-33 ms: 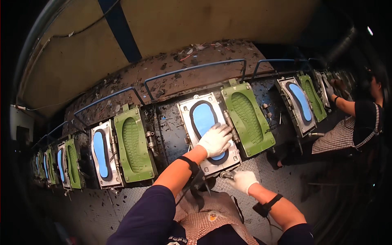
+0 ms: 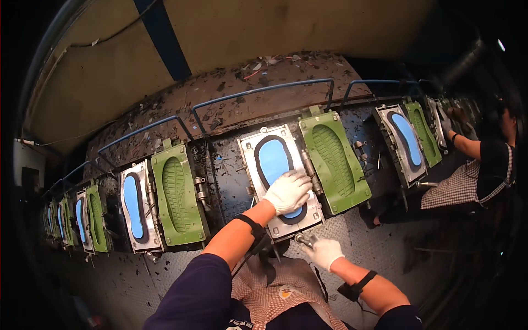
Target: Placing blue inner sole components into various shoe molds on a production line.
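Observation:
A blue shoe-sole piece with a dark rim (image 2: pixel 274 157) lies in the silver half of an opened sole mould (image 2: pixel 248 144) in front of me. My left hand (image 2: pixel 288 192), in a white knitted glove, lies across the lower part of the blue piece with its fingers stretched toward the hinge side. To the right, hinged to the silver half, is the green half (image 2: pixel 334 159) with a sole tread pattern. My right hand (image 2: pixel 324 253), also gloved, is closed on a short metal handle (image 2: pixel 301 238) at the mould's near edge; its fingertips are partly hidden.
More opened moulds stand in a row: a silver one (image 2: pixel 141 209) with its green half (image 2: pixel 177 192) to the left, another (image 2: pixel 400 144) to the right. Blue rails (image 2: pixel 264 89) run behind them. A co-worker's arm (image 2: pixel 467 145) reaches in at the far right.
The view has shifted very slightly. My right hand has moved a little left and down at the handle; my left hand stays on the blue piece.

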Available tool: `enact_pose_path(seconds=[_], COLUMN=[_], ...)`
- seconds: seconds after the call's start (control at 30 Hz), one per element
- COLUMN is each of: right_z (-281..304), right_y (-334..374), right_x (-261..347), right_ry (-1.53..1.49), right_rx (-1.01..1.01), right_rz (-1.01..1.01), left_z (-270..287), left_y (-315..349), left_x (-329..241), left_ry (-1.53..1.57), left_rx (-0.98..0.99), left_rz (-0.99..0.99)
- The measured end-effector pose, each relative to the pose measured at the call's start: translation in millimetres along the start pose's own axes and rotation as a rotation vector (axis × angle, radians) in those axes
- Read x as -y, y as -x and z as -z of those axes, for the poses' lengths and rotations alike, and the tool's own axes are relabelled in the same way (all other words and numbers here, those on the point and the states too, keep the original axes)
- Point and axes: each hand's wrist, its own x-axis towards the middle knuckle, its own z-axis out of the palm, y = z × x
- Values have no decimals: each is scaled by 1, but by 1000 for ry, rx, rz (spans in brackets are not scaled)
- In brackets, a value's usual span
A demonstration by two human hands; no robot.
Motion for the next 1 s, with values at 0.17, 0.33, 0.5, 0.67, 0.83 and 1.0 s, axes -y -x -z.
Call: enact_pose_path(seconds=[0.17, 0.33, 0.5, 0.67, 0.83, 1.0], right_z=[2, 74, 70, 63, 38, 17], right_y=[1, -50, -33, 11, 33, 47], right_x=[-19, -45, -58, -80, -134, -192], right_ry=[13, 175, 53, -417, -489, -404], right_rx=[-201, 56, -125, -351, -206, -96], right_rz=[283, 655, 480, 248, 26, -48], left_z=[8, 8, 17, 20, 18, 14], left_y=[-1, -14, 5, 23, 22, 0], left_x=[3, -2, -20, -36, -64, -64], left_ry=[73, 32, 57, -113, -163, -111], left_rx=[-132, -160, 111, 238, 167, 45], left_rz=[3, 64, 89, 130, 297, 624])
